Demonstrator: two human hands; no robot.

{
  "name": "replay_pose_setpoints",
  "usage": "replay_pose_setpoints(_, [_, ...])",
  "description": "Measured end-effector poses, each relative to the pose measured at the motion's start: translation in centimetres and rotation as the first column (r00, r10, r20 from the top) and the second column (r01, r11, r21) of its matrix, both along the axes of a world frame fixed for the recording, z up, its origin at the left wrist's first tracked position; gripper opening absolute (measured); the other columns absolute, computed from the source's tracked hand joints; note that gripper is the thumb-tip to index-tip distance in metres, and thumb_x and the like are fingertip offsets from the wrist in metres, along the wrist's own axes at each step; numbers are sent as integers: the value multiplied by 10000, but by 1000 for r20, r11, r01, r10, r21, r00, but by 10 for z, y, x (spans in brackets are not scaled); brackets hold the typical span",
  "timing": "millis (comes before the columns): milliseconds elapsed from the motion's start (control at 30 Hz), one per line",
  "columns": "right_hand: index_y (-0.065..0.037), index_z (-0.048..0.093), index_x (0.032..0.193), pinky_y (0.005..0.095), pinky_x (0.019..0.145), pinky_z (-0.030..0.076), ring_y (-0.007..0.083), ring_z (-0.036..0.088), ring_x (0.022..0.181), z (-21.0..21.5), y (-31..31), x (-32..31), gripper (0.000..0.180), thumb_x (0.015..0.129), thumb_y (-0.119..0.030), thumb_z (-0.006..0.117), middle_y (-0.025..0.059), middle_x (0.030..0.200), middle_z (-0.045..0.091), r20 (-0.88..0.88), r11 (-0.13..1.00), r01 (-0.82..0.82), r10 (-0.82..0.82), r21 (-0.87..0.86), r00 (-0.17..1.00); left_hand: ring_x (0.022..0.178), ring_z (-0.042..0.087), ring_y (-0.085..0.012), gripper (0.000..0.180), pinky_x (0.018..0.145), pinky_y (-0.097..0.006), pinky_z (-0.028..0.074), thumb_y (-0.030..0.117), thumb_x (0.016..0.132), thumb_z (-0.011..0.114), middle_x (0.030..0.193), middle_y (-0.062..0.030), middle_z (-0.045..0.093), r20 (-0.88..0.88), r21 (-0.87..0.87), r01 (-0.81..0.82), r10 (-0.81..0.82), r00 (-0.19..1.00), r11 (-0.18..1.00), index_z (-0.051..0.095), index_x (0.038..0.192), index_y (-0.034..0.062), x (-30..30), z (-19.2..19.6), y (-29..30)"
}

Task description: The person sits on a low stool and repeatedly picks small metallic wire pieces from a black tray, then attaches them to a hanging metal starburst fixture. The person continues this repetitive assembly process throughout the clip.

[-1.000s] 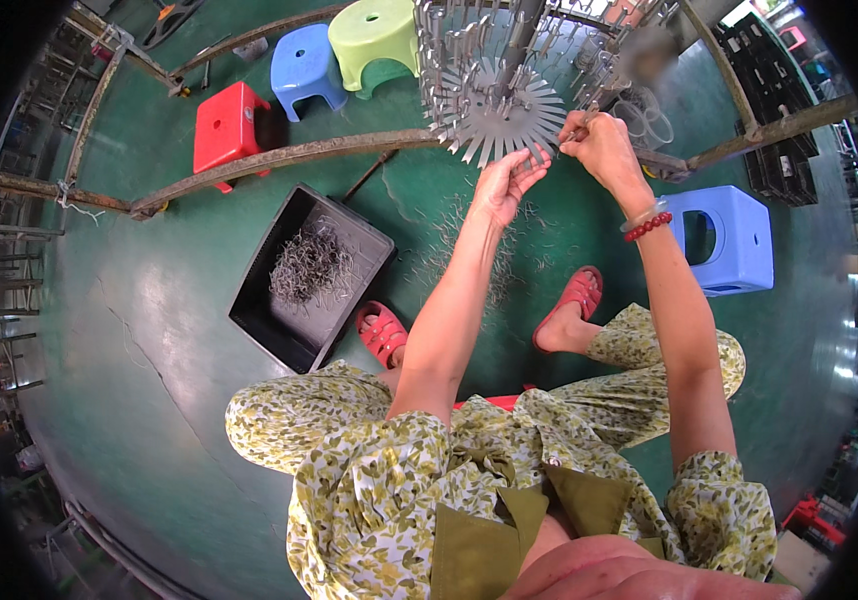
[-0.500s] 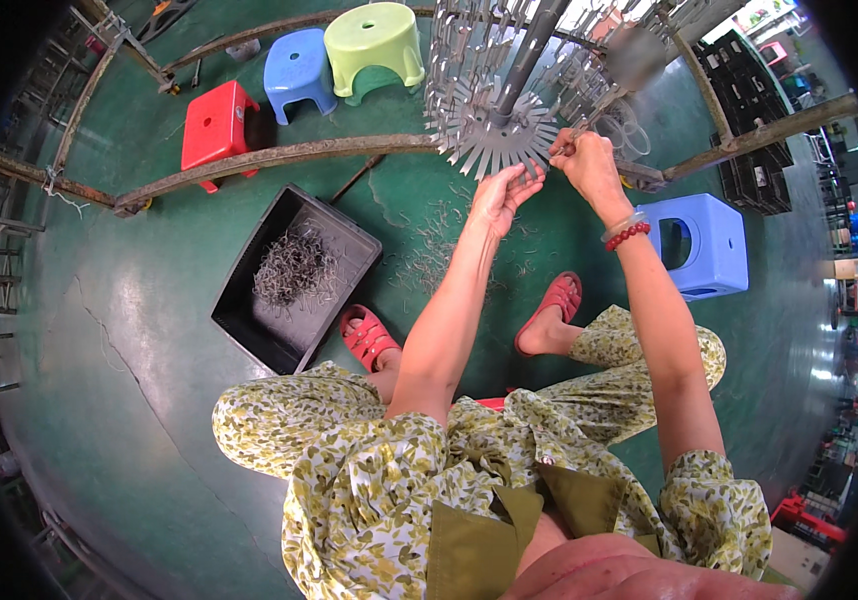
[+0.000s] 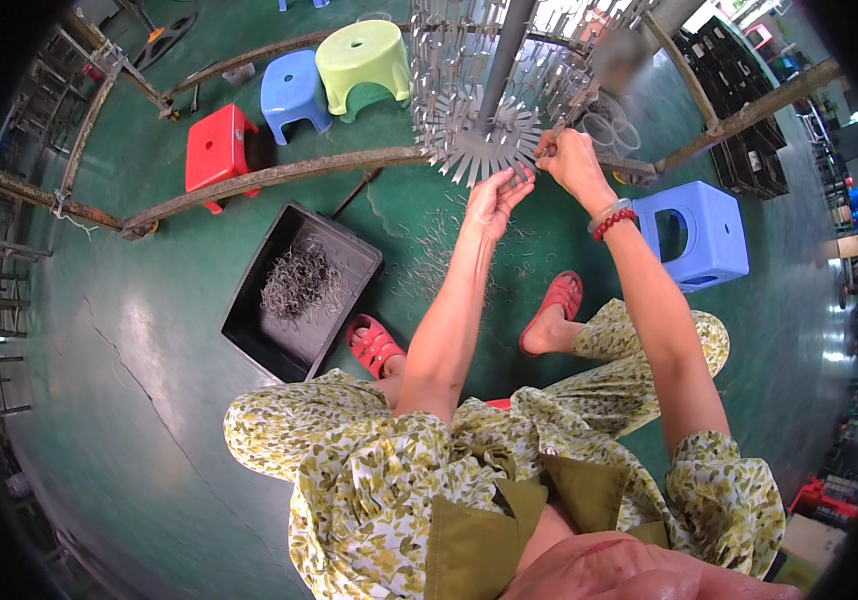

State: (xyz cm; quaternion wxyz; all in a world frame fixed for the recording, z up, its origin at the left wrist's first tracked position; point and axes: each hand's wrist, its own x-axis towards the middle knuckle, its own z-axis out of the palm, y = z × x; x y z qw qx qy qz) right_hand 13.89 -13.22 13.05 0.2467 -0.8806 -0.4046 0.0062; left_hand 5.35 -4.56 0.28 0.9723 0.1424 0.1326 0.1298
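A grey metal disc [image 3: 476, 146] with many radiating fins surrounds the lower part of an upright pole [image 3: 507, 55], with slim metal pieces [image 3: 439, 60] hanging in rows around it. Just below the disc's near edge, my left hand [image 3: 490, 208] is turned palm up. Its fingers are curled together at the tips around something too small to make out. My right hand [image 3: 576, 165] is beside it at the disc's right edge, thumb and fingers pinched. What that pinch holds is hidden. To the left on the floor, a black bin [image 3: 349, 240] contains a tangled heap of small metal hooks [image 3: 301, 280].
Loose hooks [image 3: 432, 250] lie scattered on the green floor. A rusty frame rail [image 3: 279, 178] curves across beyond the bin. Red [image 3: 217, 150], blue [image 3: 294, 90] and green [image 3: 364, 60] stools stand behind it. A blue-violet stool [image 3: 704, 240] lies tipped at right, near black crates [image 3: 749, 160].
The view has shifted slightly. Both hands stay at the disc's edge, and my right hand has come a little closer to the left one. The bin and stools are where they were.
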Motion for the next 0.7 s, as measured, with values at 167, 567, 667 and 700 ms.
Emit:
replay_pose_setpoints(167, [18, 659, 764, 350, 661, 507, 304, 656, 727, 3, 3, -1, 107, 658, 20, 640, 197, 731, 640, -32, 1000, -1, 1, -3, 999, 967, 609, -336, 274, 847, -391, 533, 68, 865, 507, 1025, -245, 606, -5, 13, -2, 2, 1000, 1000, 516, 1056, -128, -1, 2, 1])
replay_pose_setpoints(567, [28, 649, 777, 360, 682, 513, 316, 652, 745, 2, 3, -8, 99, 681, 7, 650, 201, 737, 638, -7, 998, 44, -44, 34, 999, 973, 607, -330, 255, 849, -392, 534, 64, 865, 498, 1022, -218, 604, -18, 30, -10, 11, 1000, 999, 513, 1046, -115, -2, 0, 2])
replay_pose_setpoints(667, [33, 641, 848, 369, 681, 512, 331, 646, 737, -12, -4, -3, 150, 702, 2, 628, 211, 759, 635, 105, 997, 43, -50, 71, 993, 960, 612, -323, 263, 829, -382, 543, 65, 859, 502, 1024, -211, 605, 6, 36, 3, -4, 1000, 999, 512, 1052, -112, 1, -3, -2])
replay_pose_setpoints(700, [33, 636, 886, 367, 675, 513, 323, 650, 733, -14, -6, -3, 178, 713, -4, 623, 210, 770, 638, 92, 990, 41, -54, 138, 994, 960, 612, -325, 266, 828, -384, 544, 66, 861, 499, 1022, -215, 604, 12, 33, 6, -6, 1000, 999, 510, 1056, -115, 3, -2, -2])
